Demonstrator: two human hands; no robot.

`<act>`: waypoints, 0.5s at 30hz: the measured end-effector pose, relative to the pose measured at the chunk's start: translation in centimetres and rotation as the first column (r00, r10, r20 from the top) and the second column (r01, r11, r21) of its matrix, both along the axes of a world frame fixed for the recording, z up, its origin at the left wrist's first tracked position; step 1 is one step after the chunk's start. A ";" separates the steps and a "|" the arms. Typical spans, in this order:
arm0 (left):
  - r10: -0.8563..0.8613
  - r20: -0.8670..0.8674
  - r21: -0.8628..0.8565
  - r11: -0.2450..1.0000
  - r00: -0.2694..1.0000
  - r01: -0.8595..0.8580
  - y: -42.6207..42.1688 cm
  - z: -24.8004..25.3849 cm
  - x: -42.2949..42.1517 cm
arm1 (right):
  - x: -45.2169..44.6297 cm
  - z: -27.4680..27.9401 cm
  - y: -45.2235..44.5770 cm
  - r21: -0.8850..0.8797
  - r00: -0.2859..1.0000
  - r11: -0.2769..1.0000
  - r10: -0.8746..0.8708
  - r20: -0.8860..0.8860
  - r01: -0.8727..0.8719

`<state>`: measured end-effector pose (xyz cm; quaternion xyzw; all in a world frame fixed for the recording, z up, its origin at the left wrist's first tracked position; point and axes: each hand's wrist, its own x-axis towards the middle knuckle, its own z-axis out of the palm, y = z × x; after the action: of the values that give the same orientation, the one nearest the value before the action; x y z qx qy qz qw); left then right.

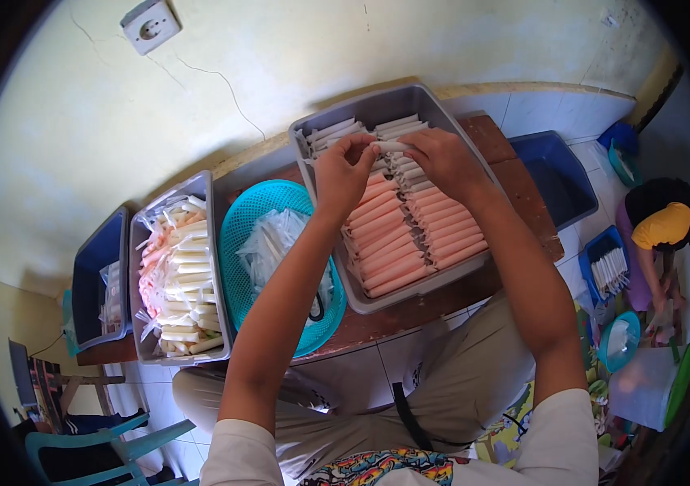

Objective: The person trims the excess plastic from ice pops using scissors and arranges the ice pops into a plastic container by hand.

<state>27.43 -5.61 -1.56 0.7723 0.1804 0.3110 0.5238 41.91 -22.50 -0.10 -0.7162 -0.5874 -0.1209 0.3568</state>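
Observation:
Over the far part of a grey tray [367,306], my left hand [346,166] and my right hand [440,158] pinch the two ends of a white wrapped stick [393,147]. Pink wrapped sticks [377,235] lie in two columns in the near part of this tray, with greyish-white ones [401,125] behind them. To the left, a turquoise basket [235,235] holds clear plastic bags [276,243] and a dark looped handle, partly behind my left forearm. Another grey tray [217,267] contains cream and pink sticks in plastic [187,267].
A brown wooden table [523,190] carries the trays against the wall. At far left is a blue tray [85,267]; another blue tray [559,174] is beyond the right end. A person [661,227] works at right near a blue bowl [620,340]. A teal chair [110,445] stands lower left.

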 end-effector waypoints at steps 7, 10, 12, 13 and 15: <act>-0.013 -0.111 0.401 0.914 0.994 0.057 2.0 -0.5 5.1 | 4.8 -0.5 1.7 -0.068 0.996 0.995 -0.070 0.057 0.074; -0.049 -0.020 0.600 0.798 0.999 0.051 3.7 -1.7 7.2 | 6.2 -1.5 3.2 -0.081 0.991 0.990 -0.111 0.078 0.117; -0.036 -0.073 0.610 0.789 0.997 0.073 4.1 -2.6 7.6 | 7.0 -1.8 4.2 -0.095 0.986 0.985 -0.136 0.100 0.146; -0.022 -0.124 0.621 0.778 0.992 0.094 4.1 -2.6 7.7 | 7.4 -2.0 4.8 -0.095 0.978 0.982 -0.145 0.150 0.160; 0.004 -0.155 0.636 0.765 0.988 0.096 4.0 -2.7 7.6 | 7.9 -2.7 5.7 -0.103 0.970 0.980 -0.145 0.196 0.168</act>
<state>35.02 -1.57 -4.28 0.9295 0.0824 0.2833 0.2212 49.80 -16.84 -2.82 -0.7658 -0.5662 -0.1806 0.2458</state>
